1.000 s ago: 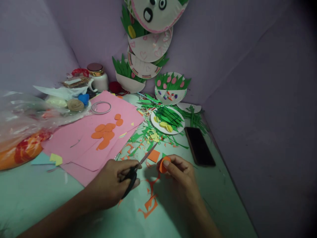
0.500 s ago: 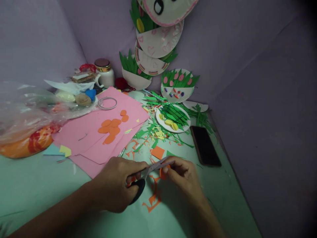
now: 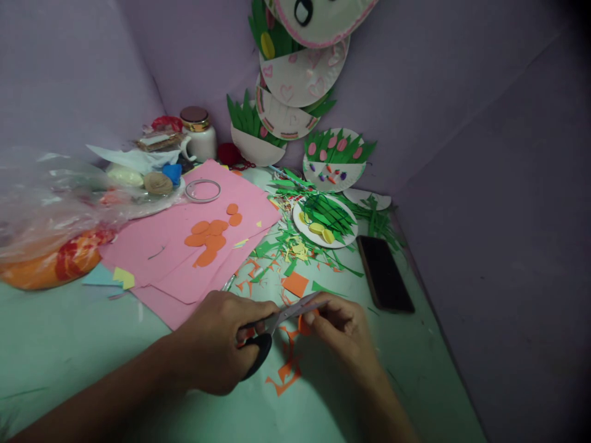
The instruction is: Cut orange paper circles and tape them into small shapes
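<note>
My left hand (image 3: 221,344) is closed around the black handles of a pair of scissors (image 3: 287,314). Its blades point right, towards my right hand (image 3: 344,323). Between the thumb and fingers of that hand is a small orange paper piece (image 3: 305,323), right by the blades and partly hidden by the fingers. Orange paper scraps (image 3: 287,369) lie on the table beneath the hands. Just beyond the blades rests an orange paper square (image 3: 295,283). Several orange paper ovals (image 3: 216,227) are grouped on pink paper (image 3: 159,246) at the left.
A white plate (image 3: 353,237) bears green strips and yellow ovals, with green and yellow cuttings around it. A phone (image 3: 385,274) lies at the right. Decorated paper plates (image 3: 305,80) stand against the wall. Plastic bags (image 3: 55,209) and a white jar (image 3: 203,143) are at the left.
The view has shifted slightly, so the background appears a little further right. Both hands keep nearly the same pose, with the scissors still at the orange piece.
</note>
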The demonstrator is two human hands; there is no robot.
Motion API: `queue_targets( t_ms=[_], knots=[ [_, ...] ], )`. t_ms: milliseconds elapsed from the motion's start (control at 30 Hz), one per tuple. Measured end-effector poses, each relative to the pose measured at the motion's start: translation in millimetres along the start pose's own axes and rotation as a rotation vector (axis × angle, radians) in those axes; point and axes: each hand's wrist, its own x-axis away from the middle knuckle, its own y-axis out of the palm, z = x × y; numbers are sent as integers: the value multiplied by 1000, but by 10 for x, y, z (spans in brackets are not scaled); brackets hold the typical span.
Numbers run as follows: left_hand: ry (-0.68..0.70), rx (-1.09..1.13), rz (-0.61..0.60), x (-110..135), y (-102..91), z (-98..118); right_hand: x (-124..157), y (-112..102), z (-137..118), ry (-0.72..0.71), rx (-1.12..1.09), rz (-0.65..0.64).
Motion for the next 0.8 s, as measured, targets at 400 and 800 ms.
queue_targets(
  t_ms=[400,800],
  knots=[
    [46,41,48,-2,55,-53,18,2,12,-11,-30,-13],
    [38,108,27,-13,51,-41,20,42,6,5,-43,7]
  ],
)
